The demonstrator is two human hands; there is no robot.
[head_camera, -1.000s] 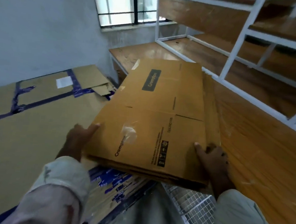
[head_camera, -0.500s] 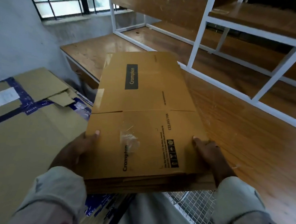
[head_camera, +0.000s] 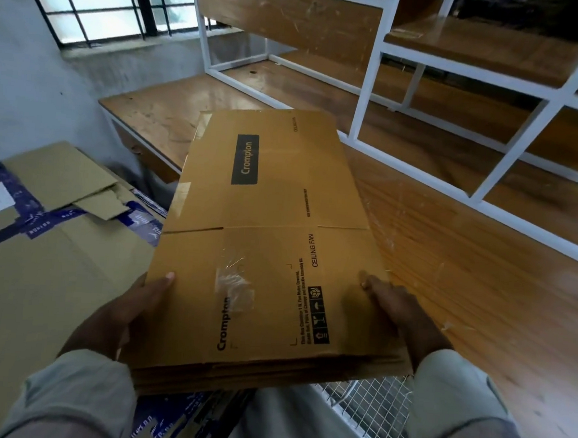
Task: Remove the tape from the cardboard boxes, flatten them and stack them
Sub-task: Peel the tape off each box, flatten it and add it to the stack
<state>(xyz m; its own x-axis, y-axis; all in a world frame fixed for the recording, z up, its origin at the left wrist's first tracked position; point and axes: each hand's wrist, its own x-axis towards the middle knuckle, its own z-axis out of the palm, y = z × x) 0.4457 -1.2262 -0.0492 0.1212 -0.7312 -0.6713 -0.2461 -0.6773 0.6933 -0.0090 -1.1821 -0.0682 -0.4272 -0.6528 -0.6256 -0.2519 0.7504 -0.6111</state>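
A stack of flattened brown Crompton cardboard boxes (head_camera: pixel 266 237) lies in front of me, its far end over the wooden table (head_camera: pixel 479 298). My left hand (head_camera: pixel 119 310) grips the stack's near left edge, thumb on top. Holding the near right edge is my right hand (head_camera: pixel 400 313), thumb on the top sheet. A crumpled scrap of clear tape (head_camera: pixel 234 283) sticks to the top box near the printed logo.
A large flat cardboard sheet with blue tape (head_camera: pixel 41 258) lies to the left. White metal shelving with wooden boards (head_camera: pixel 457 104) stands behind the table. A wire mesh panel (head_camera: pixel 367 413) sits below the stack, by my legs. A barred window (head_camera: pixel 101 4) is at the upper left.
Held in both hands, the stack has swung from slanting right to lying straight ahead and has come nearer. The view has turned right and dipped.
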